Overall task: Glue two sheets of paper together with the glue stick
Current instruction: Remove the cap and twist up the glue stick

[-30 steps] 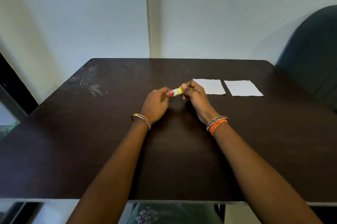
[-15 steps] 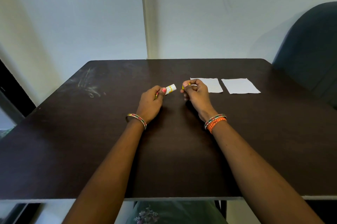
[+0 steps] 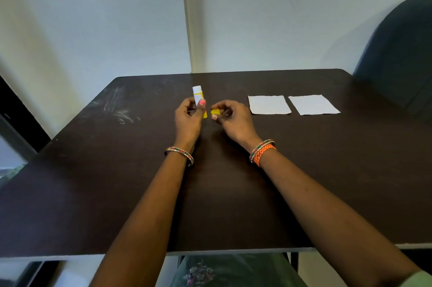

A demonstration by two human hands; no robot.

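Head view, centre of the frame: the glue stick (image 3: 198, 97) has come apart from its yellow cap (image 3: 215, 112). A second ago both hands gripped one closed tube lying sideways between them; now the tube stands nearly upright in the left hand (image 3: 188, 116), its white end pointing up, and the cap sits apart in the right hand (image 3: 231, 116). By my reading, uncapping is done and spreading glue comes next. The left hand is curled around the tube's lower half, thumb pressed on its front. The right hand pinches the cap between thumb and fingertips, palm turned inward. Both forearms reach up from the bottom edge. Two paper sheets (image 3: 268, 104) lie side by side, untouched, right of centre on the dark surface (image 3: 93, 181).
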